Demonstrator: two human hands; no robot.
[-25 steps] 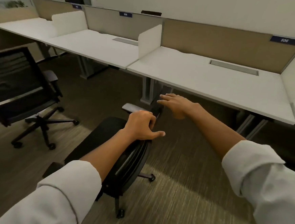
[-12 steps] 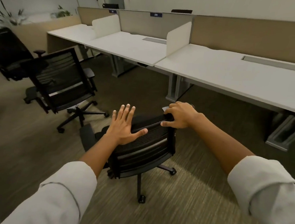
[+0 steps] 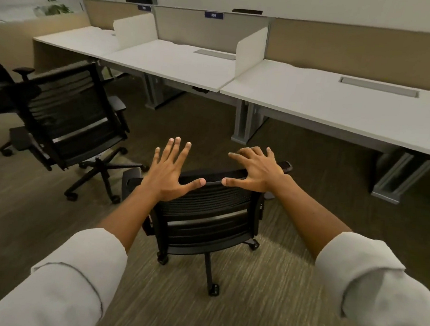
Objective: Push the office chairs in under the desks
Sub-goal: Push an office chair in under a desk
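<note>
Your left hand point(image 3: 169, 174) and right hand point(image 3: 255, 171) are apart, fingers spread, on the chair point(image 3: 204, 213) backrest top. Next: push it straight ahead under the desk point(image 3: 341, 108).

Spread left hand point(image 3: 170, 172), right hand point(image 3: 255, 171), black chair point(image 3: 204, 213) backrest, desks point(image 3: 316, 104)

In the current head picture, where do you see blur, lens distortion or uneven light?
Head view: the carpet at the bottom is streaked with motion blur, as are the sleeves; the left hand, right hand and near chair are fairly sharp. Head view: the wide lens makes the desk edges slope and bow. Head view: the floor under the desks is dark; the second chair sits in dimmer light.
</note>
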